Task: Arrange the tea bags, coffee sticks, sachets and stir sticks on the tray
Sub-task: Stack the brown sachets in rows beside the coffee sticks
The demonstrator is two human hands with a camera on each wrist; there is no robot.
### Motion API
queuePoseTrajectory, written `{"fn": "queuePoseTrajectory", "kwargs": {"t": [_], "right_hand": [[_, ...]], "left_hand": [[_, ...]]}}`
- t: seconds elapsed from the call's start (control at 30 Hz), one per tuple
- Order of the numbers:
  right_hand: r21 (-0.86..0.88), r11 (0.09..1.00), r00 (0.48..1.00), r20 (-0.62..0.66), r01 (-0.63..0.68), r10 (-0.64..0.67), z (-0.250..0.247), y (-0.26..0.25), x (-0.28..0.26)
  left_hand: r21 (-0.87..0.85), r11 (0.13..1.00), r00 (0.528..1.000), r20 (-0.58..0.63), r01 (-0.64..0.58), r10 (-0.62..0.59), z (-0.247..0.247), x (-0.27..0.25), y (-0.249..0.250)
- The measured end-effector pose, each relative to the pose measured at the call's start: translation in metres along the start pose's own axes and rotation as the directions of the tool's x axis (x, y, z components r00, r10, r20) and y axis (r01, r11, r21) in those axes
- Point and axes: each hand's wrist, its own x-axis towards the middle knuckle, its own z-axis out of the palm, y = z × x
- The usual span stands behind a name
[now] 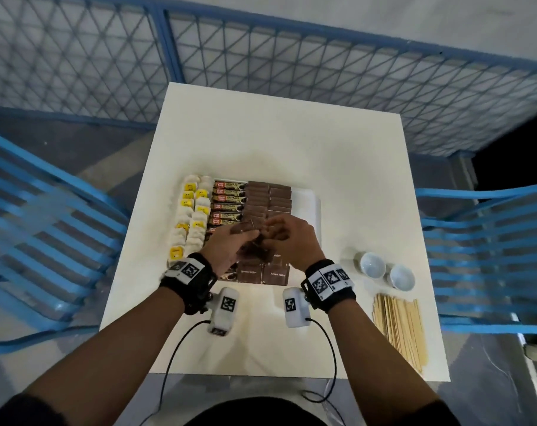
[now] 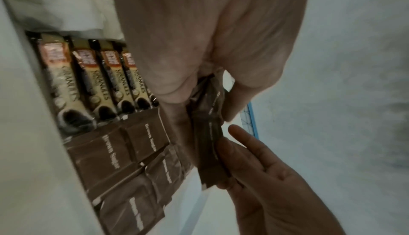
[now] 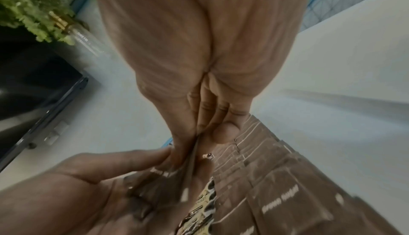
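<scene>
Tea bags (image 1: 191, 210) and coffee sticks (image 1: 227, 201) are placed; your left hand (image 1: 230, 245) and right hand (image 1: 288, 241) both pinch a bunch of brown sugar sachets (image 2: 210, 134), stir sticks (image 1: 399, 327) still off the tray (image 1: 307, 201).

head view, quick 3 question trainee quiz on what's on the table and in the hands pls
1. True or false: the stir sticks already lie on the tray.
2. What do the left hand and right hand hold together? A tea bag; B brown sugar sachets; C a bowl.
3. How many small bowls stand right of the tray?

Key: 1 false, they lie on the table; 2 B; 3 two.
</scene>
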Motion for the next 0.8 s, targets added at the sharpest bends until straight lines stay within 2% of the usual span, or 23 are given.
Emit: {"fn": "queuePoseTrajectory", "kwargs": {"t": [0.1,0.3,0.37,0.53,0.63,0.8], "right_hand": [[-0.046,0.998,0.999,0.033,0.035,-0.034,-0.009,0.000,0.014],[-0.112,0.992,0.999,0.010,0.054,-0.053,-0.022,0.012,0.032],[-0.066,0.998,1.000,-0.011,0.021,-0.022,-0.023,0.018,0.034],[0.018,0.999,0.995,-0.090,-0.031,0.032,-0.027,0.033,0.035],[0.011,0.997,0.992,-0.101,-0.075,0.075,-0.028,0.043,0.033],[-0.035,0.987,0.983,-0.103,-0.159,0.155,-0.015,0.057,0.029]], "left_hand": [[0.073,0.996,0.999,-0.017,-0.046,0.047,0.000,0.003,0.004],[-0.016,0.983,0.967,-0.188,-0.180,0.174,0.016,0.009,0.008],[-0.043,0.978,0.958,-0.213,-0.206,0.193,0.021,0.009,0.009],[-0.015,0.984,0.956,-0.239,-0.179,0.170,0.020,0.013,0.008],[0.045,0.990,0.947,-0.288,-0.135,0.142,0.009,0.016,0.007],[0.103,0.989,0.956,-0.265,-0.103,0.127,-0.005,0.014,0.007]]}}
